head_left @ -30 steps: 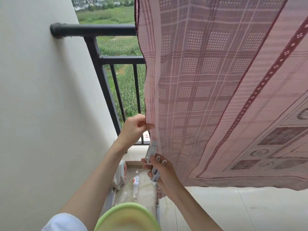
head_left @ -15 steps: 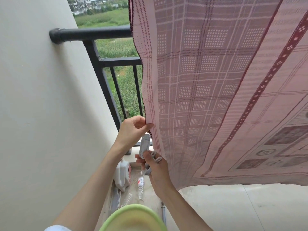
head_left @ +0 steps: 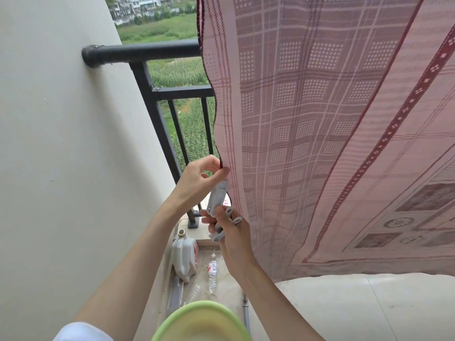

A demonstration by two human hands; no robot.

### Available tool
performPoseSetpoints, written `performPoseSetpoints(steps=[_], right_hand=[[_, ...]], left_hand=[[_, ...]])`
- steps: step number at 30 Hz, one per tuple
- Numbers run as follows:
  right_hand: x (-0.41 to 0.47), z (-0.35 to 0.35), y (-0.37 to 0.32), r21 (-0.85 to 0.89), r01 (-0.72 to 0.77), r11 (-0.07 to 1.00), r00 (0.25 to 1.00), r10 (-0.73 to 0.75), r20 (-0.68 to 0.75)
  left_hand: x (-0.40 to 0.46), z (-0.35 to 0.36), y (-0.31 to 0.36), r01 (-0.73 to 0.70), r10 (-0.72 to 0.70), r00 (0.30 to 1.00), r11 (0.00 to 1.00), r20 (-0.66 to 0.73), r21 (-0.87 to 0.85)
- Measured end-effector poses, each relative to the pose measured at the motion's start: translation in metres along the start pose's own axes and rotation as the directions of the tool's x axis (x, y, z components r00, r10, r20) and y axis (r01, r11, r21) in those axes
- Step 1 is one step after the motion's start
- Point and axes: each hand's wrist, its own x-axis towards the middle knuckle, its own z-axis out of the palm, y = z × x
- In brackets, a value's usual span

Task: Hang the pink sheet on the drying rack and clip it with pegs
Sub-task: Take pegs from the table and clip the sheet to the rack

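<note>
The left hand [head_left: 197, 179] pinched the pink sheet [head_left: 320, 143] by its edge. The right hand [head_left: 227, 230] gripped a grey peg [head_left: 218, 196] pointing upward, tip just below that pinch

Right hand [head_left: 229, 232] raised peg [head_left: 218, 196] to sheet edge [head_left: 222, 166].

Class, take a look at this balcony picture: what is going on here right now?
A person is pegging a pink sheet that hangs by the black balcony railing. The left hand pinches the sheet's side edge. The right hand holds grey pegs and lifts one peg up to that edge, just under the left fingers; it does not look clipped on yet. Below, a green basin sits near the camera.
</note>
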Motion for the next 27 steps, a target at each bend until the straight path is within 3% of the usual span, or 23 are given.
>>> performPoseSetpoints(steps=[12, 20, 24, 27], right_hand=[[-0.002, 0.013, -0.009, 0.126, -0.005, 0.992, 1.000, 0.004, 0.002], [0.002, 0.014, -0.020, 0.231, 0.001, 0.973, 1.000, -0.002, 0.003], [0.001, 0.018, -0.018, 0.264, -0.059, 0.963, 0.995, 0.035, 0.093], [0.001, 0.011, -0.012, 0.224, -0.082, 0.971, 0.988, 0.049, 0.147]], left_hand=[[-0.003, -0.003, 0.010, 0.056, -0.060, 0.992, 0.998, -0.109, -0.033], [-0.006, -0.003, 0.006, 0.060, -0.046, 0.992, 0.991, -0.120, 0.118], [-0.010, -0.002, 0.007, 0.034, -0.028, 0.995, 0.998, -0.099, 0.061], [-0.015, -0.002, -0.001, 0.015, -0.025, 0.995, 0.995, -0.096, -0.101]])
